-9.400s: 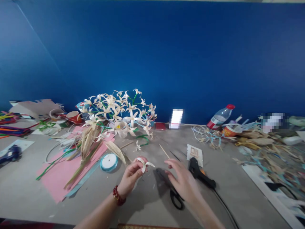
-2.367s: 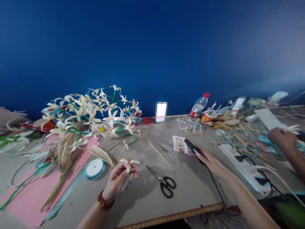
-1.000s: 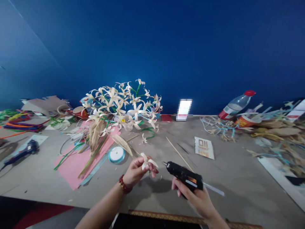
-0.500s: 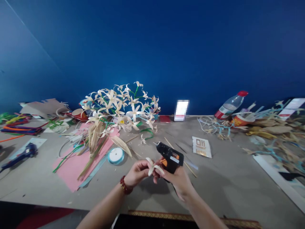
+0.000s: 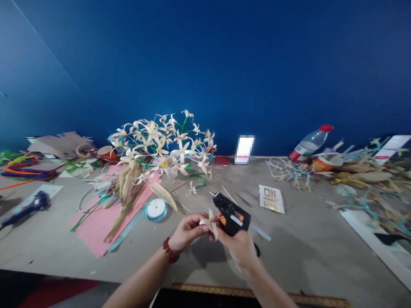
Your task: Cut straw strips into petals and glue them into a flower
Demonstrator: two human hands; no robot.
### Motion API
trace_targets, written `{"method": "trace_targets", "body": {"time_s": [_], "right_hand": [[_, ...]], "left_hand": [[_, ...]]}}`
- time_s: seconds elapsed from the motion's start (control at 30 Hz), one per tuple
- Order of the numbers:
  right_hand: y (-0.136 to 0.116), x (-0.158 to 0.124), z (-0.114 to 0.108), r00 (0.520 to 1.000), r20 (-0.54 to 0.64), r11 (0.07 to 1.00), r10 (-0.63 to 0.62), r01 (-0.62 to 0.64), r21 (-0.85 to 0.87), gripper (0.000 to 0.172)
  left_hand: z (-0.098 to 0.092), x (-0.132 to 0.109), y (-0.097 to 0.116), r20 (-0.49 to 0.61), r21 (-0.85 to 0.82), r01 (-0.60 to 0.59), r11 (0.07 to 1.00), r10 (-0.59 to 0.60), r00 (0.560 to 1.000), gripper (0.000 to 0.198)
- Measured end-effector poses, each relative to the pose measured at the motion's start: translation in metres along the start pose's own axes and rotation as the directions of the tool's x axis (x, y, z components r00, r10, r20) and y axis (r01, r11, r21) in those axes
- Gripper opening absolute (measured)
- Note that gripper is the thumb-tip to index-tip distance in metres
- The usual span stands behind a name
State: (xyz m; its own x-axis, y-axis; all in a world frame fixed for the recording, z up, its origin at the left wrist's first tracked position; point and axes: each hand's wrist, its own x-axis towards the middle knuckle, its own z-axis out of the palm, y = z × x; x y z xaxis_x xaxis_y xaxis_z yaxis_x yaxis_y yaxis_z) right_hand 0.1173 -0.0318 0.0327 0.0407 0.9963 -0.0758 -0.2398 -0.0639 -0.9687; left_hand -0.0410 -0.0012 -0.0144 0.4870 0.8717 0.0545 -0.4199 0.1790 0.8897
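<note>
Between my two hands is a small cream-white flower (image 5: 211, 224) with curling petals. My left hand (image 5: 188, 231) pinches it from the left with thumb and fingers. A black glue gun (image 5: 231, 214) with an orange trigger rests in my right hand (image 5: 239, 246), its nozzle pointing up and to the left, away from the flower. The right thumb and fingertips also touch the flower's right side. Beyond my hands stands a large bunch of similar cream flowers (image 5: 167, 141) on green stems.
A ribbon spool (image 5: 156, 209) lies left of my hands, near pink paper (image 5: 93, 231) with dried husks (image 5: 126, 188). A blue glue gun (image 5: 25, 209) is at far left. A foil packet (image 5: 271, 199) and a tilted bottle (image 5: 310, 143) sit to the right, and a lit phone (image 5: 244, 149) leans at the wall.
The flower has been turned between my fingers, so its petals point differently. My right hand and the glue gun have shifted slightly right.
</note>
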Motion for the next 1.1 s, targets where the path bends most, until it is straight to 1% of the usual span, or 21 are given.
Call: {"method": "trace_targets", "body": {"time_s": [0.1, 0.23, 0.37, 0.43, 0.5, 0.57, 0.6, 0.67, 0.73, 0.8, 0.87, 0.97, 1.03, 1.1], "right_hand": [[0.005, 0.002, -0.002, 0.996, -0.036, 0.991, -0.081, 0.077, -0.110, 0.027], [0.007, 0.004, 0.001, 0.975, -0.088, 0.961, -0.205, 0.183, -0.208, 0.023], [0.007, 0.005, 0.005, 0.943, -0.113, 0.898, -0.314, 0.256, -0.357, 0.019], [0.009, 0.005, 0.007, 0.933, -0.120, 0.873, -0.341, 0.266, -0.408, 0.019], [0.010, 0.006, 0.008, 0.928, -0.113, 0.862, -0.356, 0.279, -0.424, 0.018], [0.010, 0.005, 0.009, 0.931, -0.086, 0.868, -0.354, 0.293, -0.401, 0.017], [0.010, 0.004, 0.008, 0.934, -0.076, 0.875, -0.349, 0.296, -0.382, 0.016], [0.007, -0.001, 0.005, 0.938, -0.062, 0.885, -0.342, 0.299, -0.357, 0.014], [0.004, -0.008, -0.002, 0.941, -0.023, 0.873, -0.338, 0.304, -0.383, 0.013], [0.002, -0.014, -0.010, 0.944, 0.053, 0.834, -0.326, 0.313, -0.455, 0.012], [0.001, -0.019, -0.017, 0.939, 0.111, 0.776, -0.325, 0.332, -0.536, 0.010], [0.001, -0.022, -0.024, 0.913, 0.179, 0.696, -0.366, 0.396, -0.599, 0.006], [0.002, -0.021, -0.025, 0.895, 0.235, 0.668, -0.378, 0.440, -0.601, 0.005], [0.003, -0.020, -0.025, 0.890, 0.270, 0.655, -0.368, 0.454, -0.604, 0.004]], "left_hand": [[0.004, 0.000, 0.002, -0.070, 0.072, -0.046, 0.996, 0.051, 0.996, 0.018], [0.008, 0.001, 0.008, -0.113, 0.214, -0.138, 0.967, 0.165, 0.980, 0.018], [0.010, 0.002, 0.012, -0.100, 0.376, -0.220, 0.900, 0.275, 0.956, 0.017], [0.011, 0.003, 0.014, -0.086, 0.424, -0.245, 0.872, 0.308, 0.947, 0.018], [0.012, 0.004, 0.015, -0.093, 0.446, -0.253, 0.858, 0.326, 0.941, 0.019], [0.012, 0.004, 0.015, -0.117, 0.432, -0.235, 0.871, 0.312, 0.943, 0.019], [0.011, 0.004, 0.015, -0.130, 0.409, -0.212, 0.887, 0.287, 0.949, 0.020], [0.010, 0.004, 0.013, -0.155, 0.326, -0.168, 0.930, 0.228, 0.961, 0.021], [0.008, 0.005, 0.011, -0.173, 0.203, -0.142, 0.969, 0.178, 0.969, 0.020], [0.007, 0.005, 0.010, -0.186, 0.078, -0.142, 0.987, 0.154, 0.970, 0.018], [0.007, 0.006, 0.010, -0.194, -0.008, -0.138, 0.990, 0.134, 0.972, 0.018], [0.009, 0.006, 0.011, -0.213, -0.045, -0.106, 0.993, 0.094, 0.973, 0.022], [0.009, 0.005, 0.011, -0.227, -0.047, -0.087, 0.995, 0.074, 0.971, 0.024], [0.009, 0.004, 0.010, -0.245, -0.062, -0.085, 0.994, 0.068, 0.967, 0.024]]}}
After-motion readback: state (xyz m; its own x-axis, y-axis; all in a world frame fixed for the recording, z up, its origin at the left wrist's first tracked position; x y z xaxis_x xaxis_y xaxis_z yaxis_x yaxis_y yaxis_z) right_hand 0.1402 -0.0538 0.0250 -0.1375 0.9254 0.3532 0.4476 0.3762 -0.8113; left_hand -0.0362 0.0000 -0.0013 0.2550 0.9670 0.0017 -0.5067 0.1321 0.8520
